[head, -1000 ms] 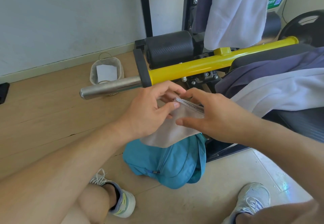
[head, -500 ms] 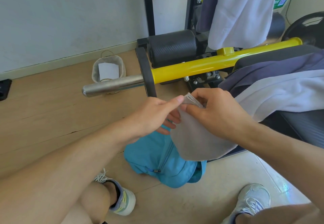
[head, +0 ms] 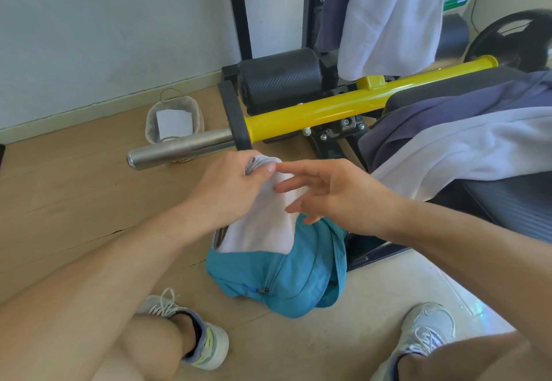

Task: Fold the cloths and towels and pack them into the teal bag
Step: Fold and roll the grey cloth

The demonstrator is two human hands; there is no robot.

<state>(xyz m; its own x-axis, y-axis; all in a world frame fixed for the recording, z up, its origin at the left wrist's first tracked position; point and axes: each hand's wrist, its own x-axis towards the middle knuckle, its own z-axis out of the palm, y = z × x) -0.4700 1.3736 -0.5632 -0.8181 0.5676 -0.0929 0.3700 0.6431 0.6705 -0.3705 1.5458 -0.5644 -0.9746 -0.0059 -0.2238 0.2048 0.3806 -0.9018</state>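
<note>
— Where is the folded cloth held?
— It is pinched by the left hand above the teal bag.
— And the right hand?
— Its fingers are spread; nothing is held.

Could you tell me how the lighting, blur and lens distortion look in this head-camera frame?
Head view: bright daylight washes out the folded cloth gripped by the left hand; the right hand is slightly motion-blurred, fingers spread; wide-angle distortion enlarges the forearms at the edges; a small colourful glint sits on the floor.
</note>
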